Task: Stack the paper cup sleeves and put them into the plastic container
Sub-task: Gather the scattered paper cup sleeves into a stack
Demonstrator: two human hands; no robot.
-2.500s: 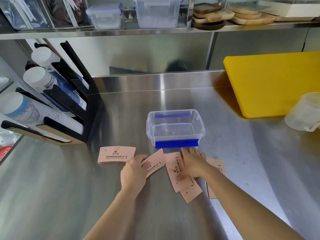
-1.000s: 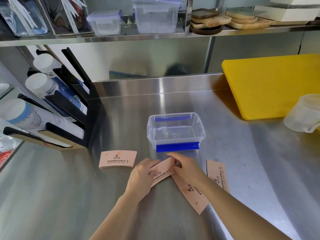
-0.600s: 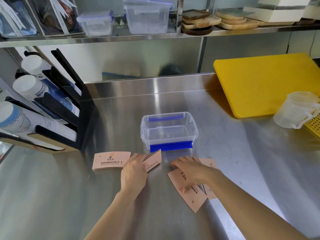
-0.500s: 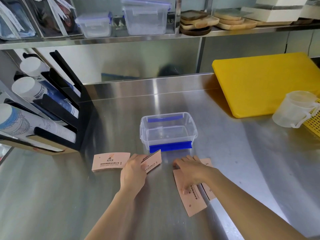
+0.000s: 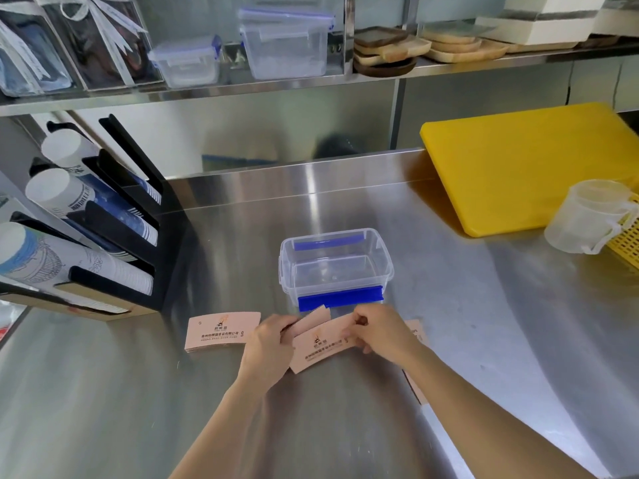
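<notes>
Both hands have come together since half a second ago, and the sleeve from under the right hand is now lifted between them.

Right hand (image 5: 382, 335) pinches the right end of a pink sleeve (image 5: 320, 344); left hand (image 5: 268, 344) closes on its left end together with another sleeve (image 5: 313, 318) behind. A small stack of sleeves (image 5: 221, 331) lies on the table (image 5: 103, 392) left of the left hand. The open plastic container (image 5: 335, 267) stands just beyond both hands. One more sleeve (image 5: 415, 331) lies partly hidden under the right wrist.

Small dark logo and lines of Chinese print, too blurred to read, on the pink sleeves (image 5: 223, 331)
</notes>
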